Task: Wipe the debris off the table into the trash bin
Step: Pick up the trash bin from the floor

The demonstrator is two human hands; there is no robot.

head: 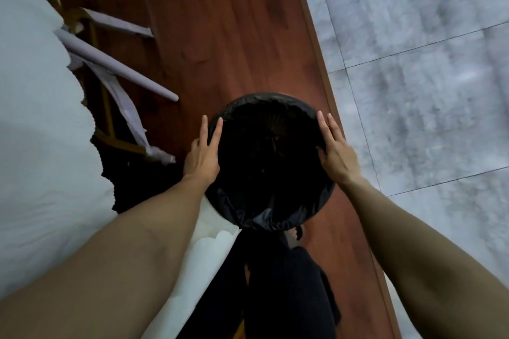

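Head view, looking straight down: trash bin (271, 159) at centre frame, lined with a black bag, standing on the reddish wood floor (220, 22). Table (33, 118) along the left edge, under a white covering with a ragged torn border; no debris visible on it from this angle. Judged early in the task: bin being taken up or positioned, wiping not yet begun, or at least no cloth or wiper in sight. Inside of the bin too dark to tell whether anything lies in it.

Left hand (202, 157) flat against the bin's left side, fingers (204, 129) straight and slightly spread, not curled round the rim. Right hand (337, 154) mirrored on the right side, fingers (325, 126) extended and lying along the bag's edge. Both hands open, pressing the bin between the palms rather than gripping it. Rolled paper tube (121, 66) and torn strips on the floor at upper left.
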